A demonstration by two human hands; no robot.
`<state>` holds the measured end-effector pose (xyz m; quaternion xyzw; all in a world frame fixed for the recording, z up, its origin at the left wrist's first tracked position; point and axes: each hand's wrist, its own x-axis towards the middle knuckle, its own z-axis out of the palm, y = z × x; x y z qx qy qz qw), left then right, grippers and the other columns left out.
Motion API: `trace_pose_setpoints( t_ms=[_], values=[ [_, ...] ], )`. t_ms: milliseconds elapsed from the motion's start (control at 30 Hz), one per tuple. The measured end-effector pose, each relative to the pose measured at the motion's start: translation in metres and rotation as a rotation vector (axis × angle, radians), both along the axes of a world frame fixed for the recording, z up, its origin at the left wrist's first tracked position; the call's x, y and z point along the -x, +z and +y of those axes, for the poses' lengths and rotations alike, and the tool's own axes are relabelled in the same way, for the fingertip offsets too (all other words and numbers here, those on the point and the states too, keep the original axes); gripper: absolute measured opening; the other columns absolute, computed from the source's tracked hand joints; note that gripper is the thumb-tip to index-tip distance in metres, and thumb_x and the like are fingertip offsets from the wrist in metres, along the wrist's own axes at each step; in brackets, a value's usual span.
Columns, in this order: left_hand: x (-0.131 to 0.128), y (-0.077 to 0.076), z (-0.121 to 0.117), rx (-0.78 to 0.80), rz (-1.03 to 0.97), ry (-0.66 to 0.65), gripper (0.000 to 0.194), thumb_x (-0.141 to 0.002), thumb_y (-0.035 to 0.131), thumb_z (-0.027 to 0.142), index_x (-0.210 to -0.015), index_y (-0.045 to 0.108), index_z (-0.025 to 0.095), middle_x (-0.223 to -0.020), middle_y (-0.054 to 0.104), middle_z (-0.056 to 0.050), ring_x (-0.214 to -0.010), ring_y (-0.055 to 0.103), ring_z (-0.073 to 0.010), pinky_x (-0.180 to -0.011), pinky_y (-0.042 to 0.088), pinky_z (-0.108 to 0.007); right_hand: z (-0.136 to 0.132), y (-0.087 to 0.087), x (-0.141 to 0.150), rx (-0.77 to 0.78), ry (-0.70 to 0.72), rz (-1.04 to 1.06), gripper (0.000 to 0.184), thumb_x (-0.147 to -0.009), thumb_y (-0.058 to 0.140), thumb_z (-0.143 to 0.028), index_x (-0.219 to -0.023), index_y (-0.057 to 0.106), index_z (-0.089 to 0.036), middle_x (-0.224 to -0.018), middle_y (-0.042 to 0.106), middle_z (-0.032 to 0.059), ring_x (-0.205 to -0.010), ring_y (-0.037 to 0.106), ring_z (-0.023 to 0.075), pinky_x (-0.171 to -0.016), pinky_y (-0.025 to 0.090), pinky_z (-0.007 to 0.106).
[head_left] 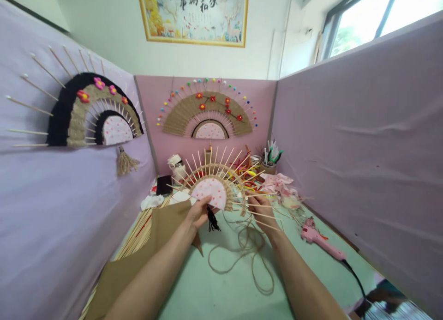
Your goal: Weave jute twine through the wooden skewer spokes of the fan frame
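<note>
Fan (212, 191) crosswise, arch upward

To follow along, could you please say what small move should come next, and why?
Perhaps the right hand should weave more twine through the sticks: the left hand holds the fan, its outer band looks narrow, and loose twine lies below.

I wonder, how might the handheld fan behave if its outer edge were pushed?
The fan would probably feel light for its size, given its thin sticks and open gaps. Their slender bare ends might flex or snap if pushed. The black tassel would likely swing, as its strands hang free.
</note>
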<state>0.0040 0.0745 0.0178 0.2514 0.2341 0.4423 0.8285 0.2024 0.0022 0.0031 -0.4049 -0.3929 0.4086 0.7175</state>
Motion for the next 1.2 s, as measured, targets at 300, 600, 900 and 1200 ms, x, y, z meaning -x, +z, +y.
trace_pose_setpoints(
  t_ms=[300,600,900,1200],
  values=[
    [0.009,-0.006,-0.002,-0.009,0.0,-0.013,0.023,-0.078,0.054,0.006,-0.1,0.058,0.011,-0.08,0.069,-0.006,-0.074,0.066,-0.0152,-0.086,0.05,-0.034,0.003,-0.005,-0.012,-0.128,0.123,0.107,0.018,-0.065,0.071,-0.033,-0.076,0.063,-0.021,-0.049,0.029,-0.0076,-0.044,0.02,0.0068,-0.042,0.014,0.023],
    [0.04,-0.018,-0.008,-0.021,-0.012,0.06,0.022,-0.077,0.054,0.006,-0.098,0.059,0.012,-0.076,0.069,-0.005,-0.068,0.065,-0.0143,-0.082,0.052,-0.033,-0.005,0.0,-0.014,-0.088,0.24,0.17,0.026,-0.069,0.068,-0.041,-0.068,0.051,-0.02,-0.049,0.031,-0.0075,-0.041,0.026,0.0063,-0.036,0.021,0.019],
    [0.054,-0.028,0.002,-0.025,0.036,0.07,0.014,-0.075,0.056,0.007,-0.087,0.06,0.013,-0.074,0.068,-0.005,-0.065,0.064,-0.0142,-0.077,0.054,-0.033,-0.003,-0.001,-0.02,-0.066,0.17,0.191,0.023,-0.067,0.069,-0.037,-0.069,0.054,-0.019,-0.047,0.029,-0.0086,-0.039,0.025,0.005,-0.035,0.019,0.017],
    [0.059,-0.031,0.007,-0.061,0.037,0.073,0.015,-0.073,0.057,0.007,-0.087,0.06,0.012,-0.077,0.069,-0.006,-0.067,0.065,-0.0156,-0.077,0.054,-0.035,-0.003,-0.001,-0.017,-0.105,0.098,0.153,0.022,-0.066,0.07,-0.033,-0.068,0.054,-0.018,-0.048,0.03,-0.0085,-0.039,0.024,0.0039,-0.035,0.017,0.016]
  ],
)
